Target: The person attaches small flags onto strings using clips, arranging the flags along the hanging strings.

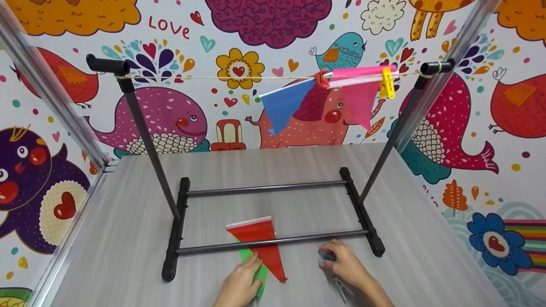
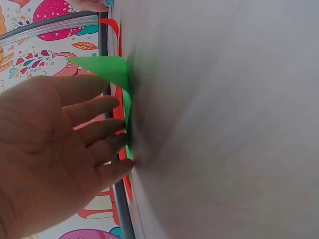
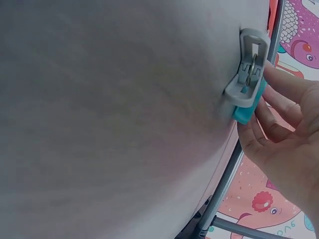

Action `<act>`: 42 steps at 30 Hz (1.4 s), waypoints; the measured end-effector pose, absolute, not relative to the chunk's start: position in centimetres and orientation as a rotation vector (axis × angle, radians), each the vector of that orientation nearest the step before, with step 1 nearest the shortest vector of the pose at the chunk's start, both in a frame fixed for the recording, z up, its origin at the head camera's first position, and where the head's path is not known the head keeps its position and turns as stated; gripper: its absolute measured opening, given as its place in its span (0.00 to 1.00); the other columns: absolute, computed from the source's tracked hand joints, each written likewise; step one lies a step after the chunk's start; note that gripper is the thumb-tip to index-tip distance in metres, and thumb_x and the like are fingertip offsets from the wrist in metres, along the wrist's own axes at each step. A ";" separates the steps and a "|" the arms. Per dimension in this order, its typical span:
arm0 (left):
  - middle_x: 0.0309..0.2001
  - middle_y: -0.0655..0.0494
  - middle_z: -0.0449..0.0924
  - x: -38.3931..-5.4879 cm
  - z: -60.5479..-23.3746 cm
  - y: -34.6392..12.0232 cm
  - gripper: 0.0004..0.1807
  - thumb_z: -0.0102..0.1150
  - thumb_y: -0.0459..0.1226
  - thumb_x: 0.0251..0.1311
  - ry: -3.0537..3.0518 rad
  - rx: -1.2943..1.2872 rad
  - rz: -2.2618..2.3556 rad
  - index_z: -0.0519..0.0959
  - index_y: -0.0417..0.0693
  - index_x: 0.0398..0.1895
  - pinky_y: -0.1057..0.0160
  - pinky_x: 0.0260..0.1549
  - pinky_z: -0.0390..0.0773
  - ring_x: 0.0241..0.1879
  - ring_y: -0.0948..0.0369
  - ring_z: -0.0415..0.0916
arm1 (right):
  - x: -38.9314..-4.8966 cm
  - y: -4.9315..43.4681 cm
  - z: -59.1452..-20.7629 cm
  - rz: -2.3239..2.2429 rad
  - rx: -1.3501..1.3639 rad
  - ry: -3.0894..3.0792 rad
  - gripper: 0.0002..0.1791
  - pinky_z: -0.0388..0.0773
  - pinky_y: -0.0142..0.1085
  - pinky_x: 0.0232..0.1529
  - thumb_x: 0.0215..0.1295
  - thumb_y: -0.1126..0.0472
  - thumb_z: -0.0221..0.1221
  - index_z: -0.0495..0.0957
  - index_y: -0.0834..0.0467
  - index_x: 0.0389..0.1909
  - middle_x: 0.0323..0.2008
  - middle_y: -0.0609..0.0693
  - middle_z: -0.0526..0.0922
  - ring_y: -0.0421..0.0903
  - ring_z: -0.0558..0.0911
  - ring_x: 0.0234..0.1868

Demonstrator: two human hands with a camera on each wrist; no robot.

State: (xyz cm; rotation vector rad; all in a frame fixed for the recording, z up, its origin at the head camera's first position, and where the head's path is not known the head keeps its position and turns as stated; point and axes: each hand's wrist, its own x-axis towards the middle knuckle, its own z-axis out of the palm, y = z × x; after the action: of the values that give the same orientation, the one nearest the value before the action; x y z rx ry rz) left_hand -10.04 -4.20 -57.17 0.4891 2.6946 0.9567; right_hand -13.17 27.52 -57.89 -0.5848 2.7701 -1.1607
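right hand apparently round teal clip

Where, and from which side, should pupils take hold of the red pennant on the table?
Probably by its pointed tip, pinched from the near right: the red pennant passes under the front bar, its tip lies on the near side, and the left hand is at the green pennant on its left.

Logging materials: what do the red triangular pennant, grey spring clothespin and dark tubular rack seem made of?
Red triangular pennant: matte, probably cloth or felt, evenly coloured without glare. Grey spring clothespin: likely smooth plastic, given its moulded slots. Dark tubular rack: satin, metal or plastic, judging by soft highlights.
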 end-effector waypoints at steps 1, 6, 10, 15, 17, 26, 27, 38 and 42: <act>0.63 0.39 0.69 -10.1 -57.2 -4.2 0.25 0.63 0.35 0.56 2.701 0.488 0.952 0.75 0.33 0.57 0.39 0.54 0.68 0.62 0.43 0.67 | -13.2 27.5 -57.8 -1.175 -0.570 2.761 0.18 0.79 0.39 0.41 0.52 0.64 0.69 0.80 0.65 0.44 0.39 0.50 0.79 0.47 0.79 0.40; 0.60 0.37 0.71 -10.0 -57.3 -4.6 0.24 0.64 0.35 0.55 2.757 0.509 0.935 0.76 0.31 0.55 0.36 0.53 0.67 0.60 0.41 0.68 | -13.0 27.4 -57.2 -1.254 -0.484 2.715 0.19 0.78 0.35 0.38 0.55 0.62 0.68 0.80 0.67 0.46 0.37 0.51 0.78 0.46 0.78 0.38; 0.59 0.35 0.71 -10.0 -57.3 -4.9 0.24 0.65 0.35 0.55 2.778 0.504 0.930 0.76 0.30 0.53 0.34 0.52 0.66 0.59 0.39 0.68 | -12.9 27.4 -56.6 -1.292 -0.416 2.723 0.19 0.77 0.34 0.38 0.56 0.60 0.67 0.80 0.66 0.46 0.36 0.50 0.78 0.46 0.78 0.37; 0.58 0.34 0.71 -10.1 -57.2 -5.3 0.24 0.65 0.36 0.55 2.773 0.465 0.930 0.76 0.29 0.53 0.33 0.53 0.64 0.59 0.38 0.67 | -12.8 27.6 -56.0 -1.338 -0.344 2.717 0.18 0.78 0.37 0.42 0.57 0.60 0.66 0.79 0.65 0.46 0.40 0.51 0.80 0.48 0.80 0.41; 0.58 0.34 0.72 -10.1 -57.1 -5.4 0.24 0.65 0.35 0.55 2.783 0.461 0.935 0.76 0.29 0.53 0.33 0.53 0.65 0.59 0.38 0.68 | -12.8 27.7 -56.0 -1.364 -0.309 2.712 0.18 0.78 0.37 0.42 0.58 0.61 0.65 0.78 0.66 0.46 0.41 0.52 0.80 0.49 0.80 0.42; 0.57 0.31 0.71 -10.1 -56.8 -5.3 0.24 0.65 0.36 0.55 2.808 0.391 0.929 0.77 0.32 0.53 0.34 0.50 0.68 0.58 0.37 0.68 | -12.3 28.8 -56.0 -1.372 -0.292 2.701 0.19 0.78 0.36 0.41 0.57 0.65 0.64 0.76 0.68 0.49 0.42 0.55 0.80 0.50 0.80 0.42; 0.58 0.31 0.71 -10.1 -56.7 -5.2 0.24 0.65 0.36 0.55 2.811 0.383 0.921 0.77 0.33 0.54 0.33 0.50 0.68 0.57 0.37 0.68 | -12.2 28.9 -56.0 -1.356 -0.309 2.696 0.19 0.79 0.36 0.41 0.57 0.65 0.64 0.76 0.68 0.49 0.42 0.55 0.80 0.50 0.80 0.42; 0.62 0.36 0.68 -10.1 -56.9 -3.7 0.28 0.67 0.41 0.55 2.791 0.436 0.823 0.75 0.36 0.57 0.31 0.54 0.61 0.63 0.38 0.61 | -11.7 29.7 -56.7 -1.213 -0.412 2.676 0.14 0.79 0.37 0.39 0.51 0.72 0.64 0.77 0.65 0.41 0.37 0.51 0.80 0.48 0.81 0.39; 0.61 0.36 0.69 -10.0 -57.3 -3.2 0.31 0.71 0.44 0.50 2.817 0.483 0.756 0.76 0.37 0.56 0.28 0.52 0.60 0.62 0.36 0.62 | -11.5 29.8 -56.7 -1.202 -0.409 2.679 0.13 0.78 0.35 0.36 0.50 0.72 0.65 0.77 0.63 0.39 0.34 0.49 0.81 0.44 0.81 0.35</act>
State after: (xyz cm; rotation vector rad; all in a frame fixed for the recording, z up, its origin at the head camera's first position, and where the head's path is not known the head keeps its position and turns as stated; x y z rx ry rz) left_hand -9.99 -3.19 -57.32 0.4827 2.8169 0.7561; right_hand -11.47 29.83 -56.72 -0.4094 2.6787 -1.2020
